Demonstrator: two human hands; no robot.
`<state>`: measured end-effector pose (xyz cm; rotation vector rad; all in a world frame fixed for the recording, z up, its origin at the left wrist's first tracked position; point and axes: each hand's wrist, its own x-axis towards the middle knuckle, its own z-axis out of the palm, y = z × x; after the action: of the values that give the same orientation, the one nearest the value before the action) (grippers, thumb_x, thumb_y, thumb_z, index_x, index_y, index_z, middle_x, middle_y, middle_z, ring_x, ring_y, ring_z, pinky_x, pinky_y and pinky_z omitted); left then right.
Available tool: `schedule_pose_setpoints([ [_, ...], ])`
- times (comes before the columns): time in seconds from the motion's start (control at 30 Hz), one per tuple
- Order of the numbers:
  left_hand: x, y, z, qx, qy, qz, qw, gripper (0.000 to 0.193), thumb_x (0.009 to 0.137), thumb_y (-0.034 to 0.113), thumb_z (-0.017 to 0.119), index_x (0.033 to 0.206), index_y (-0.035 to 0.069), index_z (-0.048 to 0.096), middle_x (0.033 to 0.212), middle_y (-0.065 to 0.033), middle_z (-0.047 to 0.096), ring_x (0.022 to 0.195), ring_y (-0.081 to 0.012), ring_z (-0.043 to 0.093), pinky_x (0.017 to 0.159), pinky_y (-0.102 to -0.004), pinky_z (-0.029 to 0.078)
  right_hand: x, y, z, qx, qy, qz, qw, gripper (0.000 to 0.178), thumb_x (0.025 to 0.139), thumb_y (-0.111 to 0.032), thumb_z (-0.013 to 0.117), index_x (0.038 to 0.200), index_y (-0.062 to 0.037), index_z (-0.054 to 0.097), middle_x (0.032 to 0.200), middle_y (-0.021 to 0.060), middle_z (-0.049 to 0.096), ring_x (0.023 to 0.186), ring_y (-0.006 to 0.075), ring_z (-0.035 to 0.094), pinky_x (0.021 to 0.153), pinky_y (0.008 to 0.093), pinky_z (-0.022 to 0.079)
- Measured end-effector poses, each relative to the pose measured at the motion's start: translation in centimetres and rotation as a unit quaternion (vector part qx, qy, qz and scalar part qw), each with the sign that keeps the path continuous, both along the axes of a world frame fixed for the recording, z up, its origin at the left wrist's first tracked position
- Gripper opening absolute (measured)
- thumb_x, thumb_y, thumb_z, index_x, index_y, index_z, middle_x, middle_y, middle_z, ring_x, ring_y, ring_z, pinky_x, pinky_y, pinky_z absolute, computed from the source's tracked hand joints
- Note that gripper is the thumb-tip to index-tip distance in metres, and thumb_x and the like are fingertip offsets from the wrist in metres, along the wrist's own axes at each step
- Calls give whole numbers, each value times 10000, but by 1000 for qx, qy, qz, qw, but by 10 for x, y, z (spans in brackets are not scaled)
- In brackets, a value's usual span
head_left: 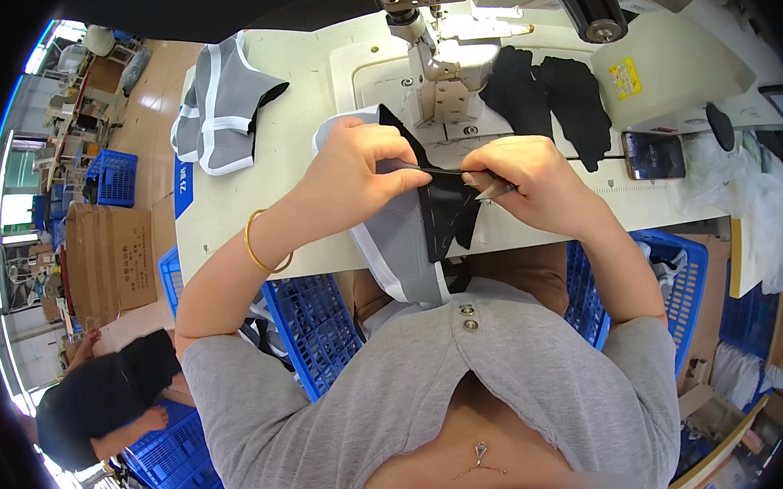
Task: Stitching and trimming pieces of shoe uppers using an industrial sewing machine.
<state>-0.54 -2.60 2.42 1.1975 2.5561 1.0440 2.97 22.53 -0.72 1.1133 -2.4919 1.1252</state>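
In front of the sewing machine (448,71), a grey fabric piece with white edging (396,244) and an attached black fabric panel (447,207) hangs over the table's near edge. My left hand (360,170) pinches the black fabric's upper edge between thumb and fingertips. Just to its right, my right hand (527,182) is closed with thread snips (494,189) in it, their pointed metal blades showing under the fingers. Its fingertips meet the same dark edge, stretched between both hands. Whether a thread is held there is too small to tell.
Another grey piece with white edging (222,111) lies on the table's left. Black fabric pieces (571,99) lie right of the needle area, near a phone (654,155). Blue baskets (312,330) flank my lap. At left, another person (105,396) is beside stacked blue crates.
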Motion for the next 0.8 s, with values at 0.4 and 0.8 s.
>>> schedule_pose_setpoints([
  [0.4, -27, -9, 33, 26, -140, -12, 990, 77, 841, 70, 686, 867, -2, 671, 773, -25, 605, 747, -105, 540, 683, -269, 430, 10, -15, 7, -109, -76, -53, 990, 210, 763, -6, 714, 953, -17, 625, 792, 106, 631, 708, 271, 637, 629, 355, 493],
  [0.8, -111, 12, 65, -40, -274, -27, 961, 384, 979, 309, 595, 1220, 10, 598, 1173, -35, 657, 1118, -117, 583, 1033, -288, 430, -2, -56, 22, -418, -231, -188, 858, 148, 961, -117, 608, 886, 10, 630, 666, -27, 567, 608, 23, 502, 558, 213, 436],
])
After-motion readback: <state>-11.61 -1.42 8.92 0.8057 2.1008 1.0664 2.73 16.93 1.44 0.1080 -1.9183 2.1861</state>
